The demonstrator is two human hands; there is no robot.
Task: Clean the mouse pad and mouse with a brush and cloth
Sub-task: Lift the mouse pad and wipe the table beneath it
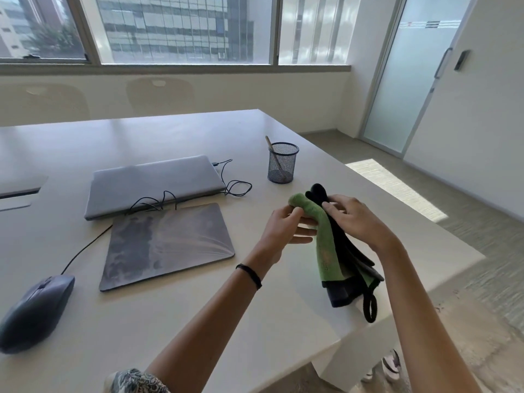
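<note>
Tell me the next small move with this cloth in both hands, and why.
Probably carry the cloth left to the mouse pad and start wiping. Left hand and right hand both grip it, bunched, above the table; the pad lies bare, with the mouse set off it to the left.

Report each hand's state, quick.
Left hand: closed, gripping the green side of the cloth near its top.
Right hand: closed, holding the same cloth's dark side.
</note>
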